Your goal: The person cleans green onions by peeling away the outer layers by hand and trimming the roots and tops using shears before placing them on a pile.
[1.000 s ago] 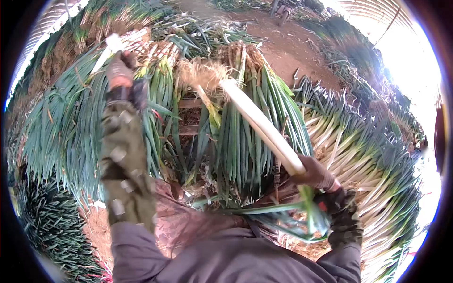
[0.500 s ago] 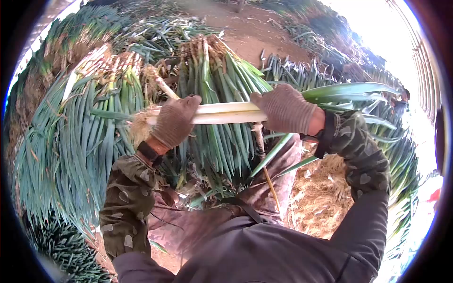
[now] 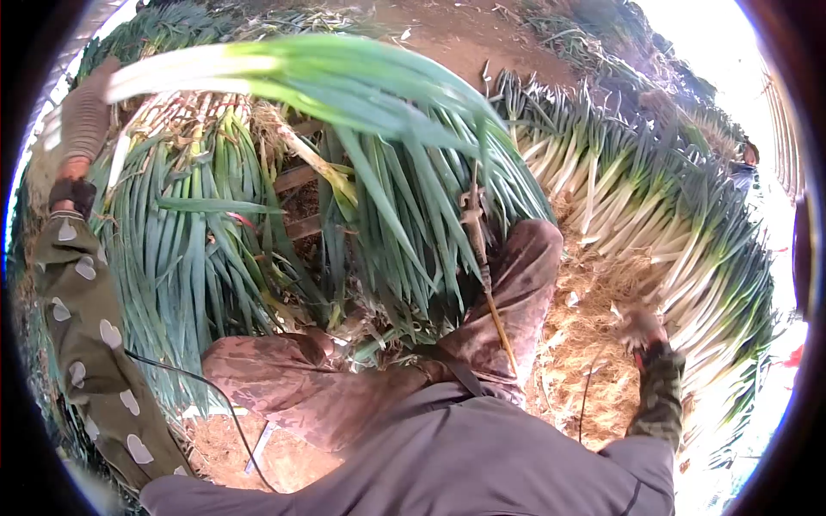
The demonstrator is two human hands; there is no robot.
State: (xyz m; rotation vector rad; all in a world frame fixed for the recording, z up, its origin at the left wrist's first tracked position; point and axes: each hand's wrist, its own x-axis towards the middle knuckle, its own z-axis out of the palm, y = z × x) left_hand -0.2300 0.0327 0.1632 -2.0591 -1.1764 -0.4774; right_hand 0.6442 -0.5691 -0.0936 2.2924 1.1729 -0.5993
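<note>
At the upper left, my left hand (image 3: 86,116), in a ribbed glove, is closed round the white stalks of a leek bundle (image 3: 335,77). The bundle's green leaves stretch right across the top of the leek pile (image 3: 404,215). My right hand (image 3: 639,327) is low on the right, over tan root trimmings (image 3: 594,387) and beside a row of white-stalked leeks (image 3: 680,249). It is blurred, so its fingers cannot be made out. A thin stick (image 3: 476,232) stands by my knee.
More leeks (image 3: 163,258) lie in a thick heap on the left, roots upward. Bare brown soil (image 3: 456,43) shows at the top. A black cord (image 3: 228,400) runs beside my bent leg (image 3: 275,378). Part of a person (image 3: 745,168) is at the far right.
My left hand has swung far up and left with leeks in it. My right hand has come off the white stalks and moved down and right to the trimmings.
</note>
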